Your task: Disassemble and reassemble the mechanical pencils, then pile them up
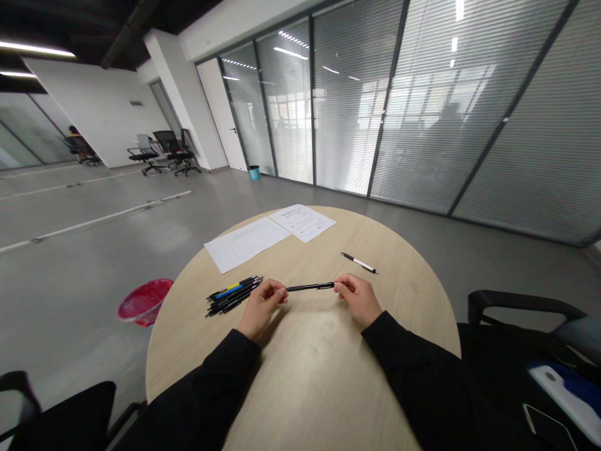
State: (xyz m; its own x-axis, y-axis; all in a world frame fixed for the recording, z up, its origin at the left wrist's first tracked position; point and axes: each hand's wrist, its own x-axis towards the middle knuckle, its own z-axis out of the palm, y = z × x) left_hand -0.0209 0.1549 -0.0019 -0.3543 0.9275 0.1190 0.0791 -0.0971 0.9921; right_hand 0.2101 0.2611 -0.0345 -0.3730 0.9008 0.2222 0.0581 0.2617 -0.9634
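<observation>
Pen [307, 287], black and slim, is held near level over the middle of the round tabletop [323, 376]. Left grip [263, 305] is clamped on one end, thumb against fingers; right grip [359, 299] is pinched on the other, beside the clip. Work appears to be mid-step: one pen is in hand and not yet set down. Pile of pens [232, 297], mostly black with yellow and blue among them, lies toward the left edge. White-and-black pen [359, 262] lies alone toward the far right edge. Which of these are dealt with and which remain cannot be established. Printed sheets [247, 243], two in number, lie at the far left edge; their text is illegible. Fingertips cover both ends of the held pen. Overlap within the pile prevents a sure count. Near edge of the tabletop is cut off.
</observation>
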